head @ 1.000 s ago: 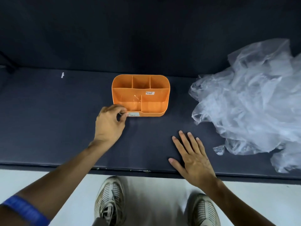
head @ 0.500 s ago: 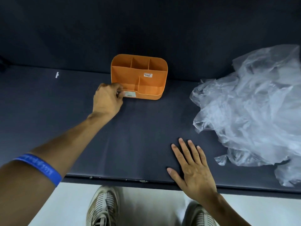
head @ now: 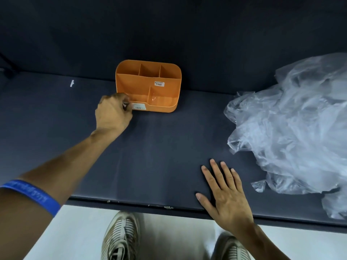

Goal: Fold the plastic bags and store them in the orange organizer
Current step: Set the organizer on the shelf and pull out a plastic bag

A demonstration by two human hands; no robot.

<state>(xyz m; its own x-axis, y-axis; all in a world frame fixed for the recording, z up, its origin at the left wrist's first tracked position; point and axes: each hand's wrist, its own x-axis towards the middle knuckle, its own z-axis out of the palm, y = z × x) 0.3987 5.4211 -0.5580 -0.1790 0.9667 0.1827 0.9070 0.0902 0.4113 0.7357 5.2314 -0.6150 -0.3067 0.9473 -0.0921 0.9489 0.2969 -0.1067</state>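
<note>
The orange organizer stands at the back of the dark table, against the dark back wall, its several compartments holding nothing that I can see. My left hand grips its front left corner with curled fingers. A crumpled heap of clear plastic bags lies on the right side of the table. My right hand rests flat on the table near the front edge, fingers spread, a little left of the heap and not touching it.
The dark table has its front edge running across the lower part of the view. Below it my two shoes stand on a pale floor. A small white mark sits on the table at the back left.
My left hand has pushed the organizer away from me toward the back wall. My right hand has stayed flat in place. The bags have not moved.
</note>
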